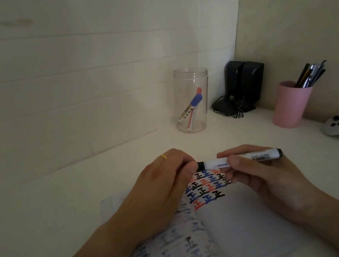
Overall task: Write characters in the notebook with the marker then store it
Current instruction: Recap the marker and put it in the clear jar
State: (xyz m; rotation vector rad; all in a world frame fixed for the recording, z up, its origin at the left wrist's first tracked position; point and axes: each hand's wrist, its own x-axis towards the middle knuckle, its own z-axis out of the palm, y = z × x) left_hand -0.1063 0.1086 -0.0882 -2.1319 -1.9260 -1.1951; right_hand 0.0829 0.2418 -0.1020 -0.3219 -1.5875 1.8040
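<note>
Above the open notebook [236,218] on the table [42,207], the left hand [163,188] pinches the black cap end of the marker [217,163]. The right hand [262,171] closes around its white barrel, holding it level. Behind the notebook stands a clear jar [191,99] with two markers inside.

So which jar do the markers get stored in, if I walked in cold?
Look to the back of the white desk, against the tiled wall. The clear jar stands left of the black speakers. Unlike the pink cup, it is see-through and holds a red-capped and a blue-capped marker.
</note>
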